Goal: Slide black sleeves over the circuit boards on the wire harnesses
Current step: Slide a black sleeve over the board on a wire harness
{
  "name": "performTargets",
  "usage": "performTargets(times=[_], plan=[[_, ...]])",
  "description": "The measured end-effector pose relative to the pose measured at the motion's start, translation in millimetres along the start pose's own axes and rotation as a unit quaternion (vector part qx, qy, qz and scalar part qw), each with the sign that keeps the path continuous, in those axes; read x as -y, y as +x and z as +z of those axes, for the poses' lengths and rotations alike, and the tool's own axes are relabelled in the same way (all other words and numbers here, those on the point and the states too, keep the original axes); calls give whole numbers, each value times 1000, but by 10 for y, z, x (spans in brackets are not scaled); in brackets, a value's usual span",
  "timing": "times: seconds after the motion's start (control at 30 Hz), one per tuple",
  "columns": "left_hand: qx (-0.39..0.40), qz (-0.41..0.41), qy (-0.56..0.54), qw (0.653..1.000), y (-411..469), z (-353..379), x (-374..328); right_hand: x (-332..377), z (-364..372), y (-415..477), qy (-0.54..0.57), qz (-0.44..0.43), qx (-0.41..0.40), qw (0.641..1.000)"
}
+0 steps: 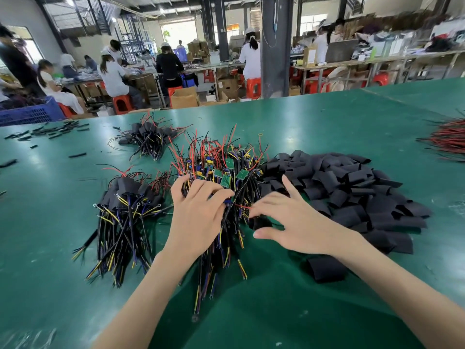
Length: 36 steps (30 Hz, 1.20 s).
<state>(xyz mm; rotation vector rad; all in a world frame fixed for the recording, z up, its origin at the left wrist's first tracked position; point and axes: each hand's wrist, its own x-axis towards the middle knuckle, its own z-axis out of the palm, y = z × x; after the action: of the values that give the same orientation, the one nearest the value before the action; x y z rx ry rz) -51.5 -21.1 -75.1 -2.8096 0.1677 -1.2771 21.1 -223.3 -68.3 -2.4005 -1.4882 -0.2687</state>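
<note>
A heap of bare wire harnesses (221,167) with small green circuit boards lies at the middle of the green table (302,122). My left hand (196,212) rests on its near side, fingers curled into the wires and pinching one harness at a blue part. My right hand (292,220) hovers just right of it, fingers spread, with a black sleeve (260,222) under the fingers; a red wire runs between the two hands. A big pile of loose black sleeves (352,187) lies to the right.
Two bundles of sleeved harnesses lie at the left (130,197) and behind it (148,137). One loose sleeve (327,268) lies near my right forearm. Short black tube pieces (50,132) are scattered far left. Red wires (448,139) lie at the right edge. People work at benches beyond.
</note>
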Motion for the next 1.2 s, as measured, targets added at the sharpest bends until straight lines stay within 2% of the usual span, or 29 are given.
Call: performTargets(times=[0.07, 0.17, 0.27, 0.37, 0.43, 0.6, 0.73, 0.87, 1.03, 1.2], plan=[[-10, -12, -7, 1000, 10, -12, 10, -37, -1, -15, 89, 28, 16, 996], [-17, -25, -11, 999, 8, -46, 14, -47, -64, -17, 204, 49, -4, 978], [5, -8, -6, 1000, 10, -84, -90, -10, -82, -9, 215, 30, -22, 976], [54, 91, -32, 994, 23, -31, -242, 38, -70, -11, 222, 1, -9, 975], [84, 109, -86, 987, 36, 8, -287, 55, -69, -24, 232, -5, -5, 973], [123, 53, -144, 980, 6, 1, -222, -42, -168, -36, 210, 27, -27, 977], [96, -25, -171, 980, 6, -28, -191, -238, -253, -45, 160, 92, -100, 978], [51, -67, -203, 975, 9, -66, -175, -293, -209, -52, 136, 126, -91, 978], [43, -81, -206, 974, 19, -86, -215, -241, -146, -44, 156, 107, -83, 978], [52, -83, -203, 974, 6, -89, -217, -220, -150, -51, 191, 128, -101, 968]])
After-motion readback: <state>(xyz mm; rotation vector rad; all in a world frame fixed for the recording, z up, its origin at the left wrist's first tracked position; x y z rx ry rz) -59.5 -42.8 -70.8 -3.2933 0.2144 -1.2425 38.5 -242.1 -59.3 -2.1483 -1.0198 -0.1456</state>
